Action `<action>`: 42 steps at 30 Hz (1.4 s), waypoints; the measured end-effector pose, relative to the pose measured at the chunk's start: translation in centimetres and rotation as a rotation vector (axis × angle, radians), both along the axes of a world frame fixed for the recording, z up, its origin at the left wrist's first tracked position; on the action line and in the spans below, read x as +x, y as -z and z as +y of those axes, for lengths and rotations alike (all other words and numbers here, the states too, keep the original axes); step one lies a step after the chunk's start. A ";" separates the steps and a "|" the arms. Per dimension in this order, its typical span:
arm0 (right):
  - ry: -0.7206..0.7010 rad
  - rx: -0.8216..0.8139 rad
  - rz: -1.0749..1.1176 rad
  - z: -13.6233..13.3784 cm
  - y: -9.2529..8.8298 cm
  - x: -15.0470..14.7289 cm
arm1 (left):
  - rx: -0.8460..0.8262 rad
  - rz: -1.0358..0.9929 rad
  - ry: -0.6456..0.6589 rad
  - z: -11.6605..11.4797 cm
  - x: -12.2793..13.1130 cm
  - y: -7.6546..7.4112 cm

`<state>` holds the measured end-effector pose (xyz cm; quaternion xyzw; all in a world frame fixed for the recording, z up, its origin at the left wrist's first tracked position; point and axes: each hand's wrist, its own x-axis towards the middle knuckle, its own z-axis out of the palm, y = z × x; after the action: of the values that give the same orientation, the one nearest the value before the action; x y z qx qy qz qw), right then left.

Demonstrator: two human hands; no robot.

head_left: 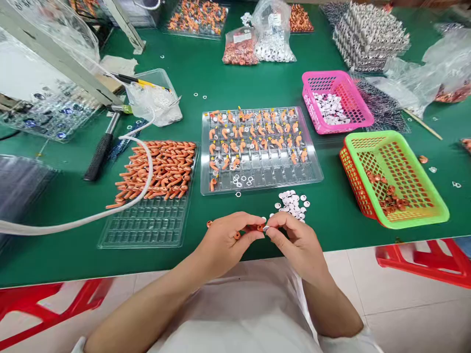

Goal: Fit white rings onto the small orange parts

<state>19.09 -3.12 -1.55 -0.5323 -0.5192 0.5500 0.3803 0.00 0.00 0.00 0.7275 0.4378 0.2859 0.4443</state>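
Note:
My left hand (224, 242) pinches a small orange plastic part (260, 227) near the table's front edge. Another bit of orange (237, 236) shows between its fingers. Thumb and forefinger of my right hand (300, 245) close on a small white disc (266, 228), held right against the orange part. Just beyond the right hand lies a loose pile of white discs (292, 203). Farther back, a clear compartment tray (268, 169) holds rows of orange hooked pieces with yellow tips, and several white rings. One orange piece (209, 223) lies beside my left hand.
To the left, a clear tray (142, 223) is stacked with orange tubes (158, 166); a white hose (149, 171) crosses it. A hammer (103, 144) lies beyond. At right stand a pink basket (338, 128) with white discs and a green basket (415, 223) with orange-brown parts.

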 end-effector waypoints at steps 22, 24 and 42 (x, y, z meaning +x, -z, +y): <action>-0.055 0.015 -0.143 0.3 -0.8 0.1 | 0.158 0.044 0.048 -0.3 -0.3 0.7; -0.068 0.010 -0.170 0.4 -1.0 0.2 | 0.191 0.048 0.074 -0.3 -0.4 0.8; -0.163 -0.054 -0.255 1.3 -1.5 0.1 | 0.258 0.123 0.066 -0.4 -0.3 1.2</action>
<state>19.17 -1.84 -0.04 -0.5641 -0.5898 0.5205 0.2510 -0.33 -0.40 -1.16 0.8087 0.3995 0.2797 0.3288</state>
